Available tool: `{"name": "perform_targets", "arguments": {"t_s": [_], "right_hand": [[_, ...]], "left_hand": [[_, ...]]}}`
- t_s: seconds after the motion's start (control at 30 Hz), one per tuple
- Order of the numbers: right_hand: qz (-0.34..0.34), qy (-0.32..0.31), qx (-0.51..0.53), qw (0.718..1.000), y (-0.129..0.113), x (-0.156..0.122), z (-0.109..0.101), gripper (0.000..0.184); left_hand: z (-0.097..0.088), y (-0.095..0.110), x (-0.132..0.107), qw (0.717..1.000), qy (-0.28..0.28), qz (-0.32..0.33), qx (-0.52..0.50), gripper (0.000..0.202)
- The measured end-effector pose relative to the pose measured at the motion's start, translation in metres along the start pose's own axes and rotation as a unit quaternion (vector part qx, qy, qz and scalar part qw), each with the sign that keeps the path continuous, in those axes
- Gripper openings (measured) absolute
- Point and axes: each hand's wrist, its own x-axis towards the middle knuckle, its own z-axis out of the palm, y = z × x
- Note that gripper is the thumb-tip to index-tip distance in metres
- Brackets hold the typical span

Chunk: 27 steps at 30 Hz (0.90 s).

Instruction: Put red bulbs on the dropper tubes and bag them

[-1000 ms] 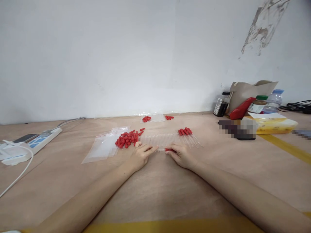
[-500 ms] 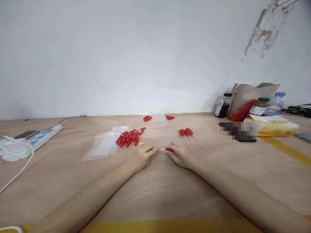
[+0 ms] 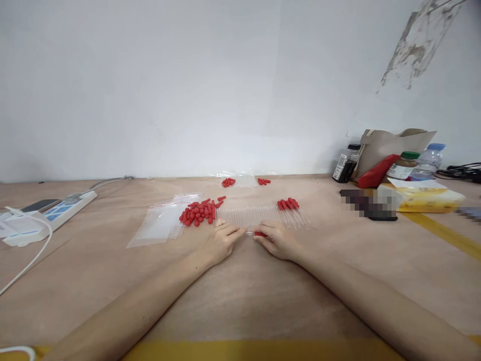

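The right hand (image 3: 277, 241) pinches 1 red bulb (image 3: 259, 233) between thumb and fingers, at the end of 1 clear tube (image 3: 249, 232) — the left hand (image 3: 221, 243) has its fingers closed on that tube. Just beyond, on the surface (image 3: 225, 306), a tube row (image 3: 246, 215) lies between a red heap (image 3: 197, 214) and some red-capped tubes (image 3: 288, 204).

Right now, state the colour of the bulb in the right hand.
The bulb is red, seen in the head view.

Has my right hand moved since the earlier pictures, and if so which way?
Yes, slightly: judged against the capped droppers, your right hand has shifted left, closer to the fingers of your left hand.
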Motion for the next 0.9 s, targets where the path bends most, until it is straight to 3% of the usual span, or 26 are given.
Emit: {"name": "perform_targets", "arguments": {"t_s": [0.1,0.17,0.33,0.4,0.47,0.53,0.67,0.77,0.9], "right_hand": [[0.038,0.020,0.061,0.997,0.000,0.002,-0.002,0.019],[0.099,0.073,0.149,0.981,-0.002,0.004,-0.001,0.019],[0.231,0.159,0.404,0.871,-0.007,0.015,0.001,0.030],[0.250,0.180,0.414,0.857,0.000,0.022,-0.010,0.034],[0.275,0.210,0.365,0.864,0.016,0.029,-0.028,0.042],[0.321,0.228,0.241,0.887,0.039,0.034,-0.050,0.047],[0.411,0.167,-0.010,0.896,0.079,0.033,-0.078,0.031],[0.412,0.100,-0.097,0.901,0.092,0.027,-0.073,0.027],[0.396,0.076,-0.141,0.904,0.097,0.019,-0.052,0.034]], "left_hand": [[0.002,0.000,0.000,1.000,0.002,-0.024,-0.013,0.035],[0.003,0.001,0.000,0.998,0.009,-0.056,-0.031,0.033],[0.001,0.007,0.003,0.986,0.028,-0.125,-0.107,0.027],[-0.002,0.005,0.003,0.982,0.025,-0.152,-0.110,0.030],[-0.006,0.001,0.002,0.978,0.023,-0.190,-0.086,0.031],[-0.009,-0.006,0.000,0.972,0.019,-0.229,-0.053,0.028],[-0.011,-0.014,-0.003,0.960,-0.007,-0.278,-0.015,0.022],[-0.009,-0.013,-0.004,0.957,-0.024,-0.290,-0.009,0.016],[-0.008,-0.013,-0.004,0.954,-0.033,-0.298,-0.003,0.013]]}}
